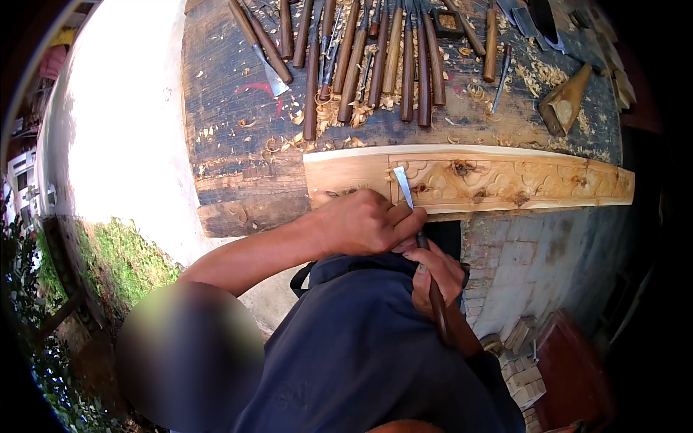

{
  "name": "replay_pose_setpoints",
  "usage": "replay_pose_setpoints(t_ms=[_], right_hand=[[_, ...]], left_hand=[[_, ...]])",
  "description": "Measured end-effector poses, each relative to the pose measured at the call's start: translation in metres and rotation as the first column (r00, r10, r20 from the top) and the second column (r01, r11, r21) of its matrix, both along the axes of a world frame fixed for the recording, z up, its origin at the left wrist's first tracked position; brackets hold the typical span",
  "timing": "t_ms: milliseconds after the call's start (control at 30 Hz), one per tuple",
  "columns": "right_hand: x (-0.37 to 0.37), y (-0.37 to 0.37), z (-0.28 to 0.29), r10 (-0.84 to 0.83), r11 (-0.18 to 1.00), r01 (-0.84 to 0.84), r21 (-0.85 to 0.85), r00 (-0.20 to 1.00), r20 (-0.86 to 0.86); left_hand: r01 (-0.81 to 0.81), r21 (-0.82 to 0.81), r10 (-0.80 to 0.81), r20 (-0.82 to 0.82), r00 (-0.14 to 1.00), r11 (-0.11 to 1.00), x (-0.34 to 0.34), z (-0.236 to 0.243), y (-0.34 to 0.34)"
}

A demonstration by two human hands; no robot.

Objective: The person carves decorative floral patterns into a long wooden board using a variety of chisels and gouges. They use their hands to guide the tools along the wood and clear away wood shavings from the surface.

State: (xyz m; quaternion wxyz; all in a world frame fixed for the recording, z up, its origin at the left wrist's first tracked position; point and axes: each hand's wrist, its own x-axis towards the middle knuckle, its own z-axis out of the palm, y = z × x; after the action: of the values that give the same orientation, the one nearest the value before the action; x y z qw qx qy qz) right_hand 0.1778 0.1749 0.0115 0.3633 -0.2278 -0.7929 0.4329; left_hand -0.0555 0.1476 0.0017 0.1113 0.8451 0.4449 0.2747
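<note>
From the left, bare wood of the workbench (249, 177) leads to the left hand (361, 220), a closed fist set over the near edge of a carved wooden board (498, 177), its fingers wrapped on the flat chisel (405, 190) where the blade meets the handle. The blade reaches away from the grip, tipped slightly left, its end over the border where the plain left stretch meets the relief; whether the edge touches wood I cannot tell. The chisel's long axis thus cuts across the board's, which runs left to right on the bench's near side. Next, lower and closer to the body, the right hand (437, 278) is clamped on the dark handle, so the left is nearer the edge. Most of the relief lies right of both hands.
</note>
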Motion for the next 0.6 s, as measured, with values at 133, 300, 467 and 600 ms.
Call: replay_pose_setpoints(t_ms=[133,300,467,600], right_hand=[[0.004,-0.002,0.006,0.017,0.999,-0.017,-0.033,1.0,0.02],[0.018,-0.002,0.019,0.079,0.994,-0.075,-0.082,0.996,0.038],[0.025,-0.008,0.024,0.091,0.991,-0.083,-0.109,0.994,0.066],[0.025,-0.008,0.026,0.1,0.991,-0.093,-0.1,0.993,0.069]], left_hand=[[-0.001,0.015,0.001,0.002,1.0,1.0,-0.001,0.003,-0.003],[0.082,0.101,-0.083,0.007,0.996,0.991,-0.001,-0.004,-0.003],[0.136,0.149,-0.137,-0.004,0.991,0.979,-0.002,-0.008,-0.004],[0.145,0.14,-0.139,-0.05,0.989,0.979,-0.004,-0.002,-0.003]])
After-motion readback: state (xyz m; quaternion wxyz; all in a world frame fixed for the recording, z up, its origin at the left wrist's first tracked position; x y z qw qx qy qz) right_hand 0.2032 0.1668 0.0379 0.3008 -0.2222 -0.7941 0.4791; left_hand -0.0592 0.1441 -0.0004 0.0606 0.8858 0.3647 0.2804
